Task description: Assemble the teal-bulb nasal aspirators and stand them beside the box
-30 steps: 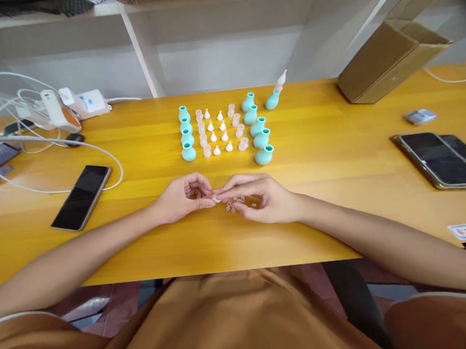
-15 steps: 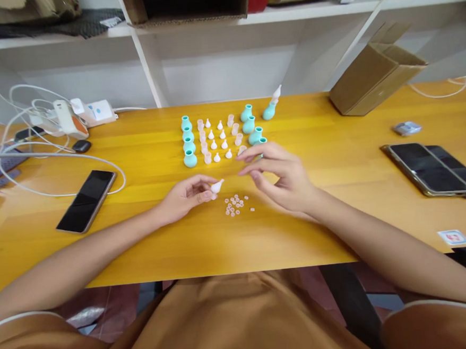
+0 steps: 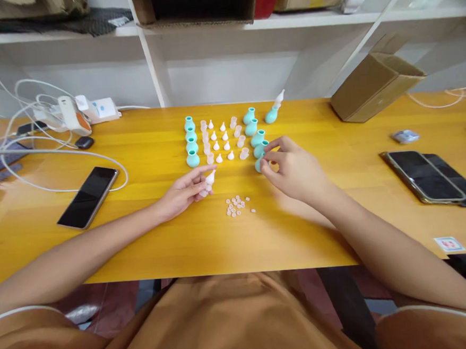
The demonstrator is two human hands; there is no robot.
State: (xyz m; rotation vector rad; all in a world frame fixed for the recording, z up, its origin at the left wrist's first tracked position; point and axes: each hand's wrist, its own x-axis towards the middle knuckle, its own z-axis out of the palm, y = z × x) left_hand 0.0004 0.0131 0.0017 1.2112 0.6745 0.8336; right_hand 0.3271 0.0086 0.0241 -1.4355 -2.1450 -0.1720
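My left hand (image 3: pixel 186 191) pinches a small white cone-shaped tip (image 3: pixel 210 178) just above the yellow table (image 3: pixel 149 233). My right hand (image 3: pixel 294 167) closes its fingers on the nearest teal bulb (image 3: pixel 259 164) of the right-hand row of teal bulbs (image 3: pixel 253 128). Between the hands lies a cluster of tiny pale rings (image 3: pixel 237 205). Behind them stand a left row of teal bulbs (image 3: pixel 191 140), white tips (image 3: pixel 220 142) and clear pink caps (image 3: pixel 239 132). One assembled bulb with a tip (image 3: pixel 273 111) lies at the back.
A black phone (image 3: pixel 88 197) lies at the left beside white cables and a power strip (image 3: pixel 93 111). Two phones (image 3: pixel 424 176) lie at the right, near a small wrapped packet (image 3: pixel 405 136). A cardboard box (image 3: pixel 374 87) leans at the back right under a white shelf.
My right hand left the ring cluster, moved up and right, and closed on the nearest teal bulb. My left hand kept the white tip and lifted it slightly forward.
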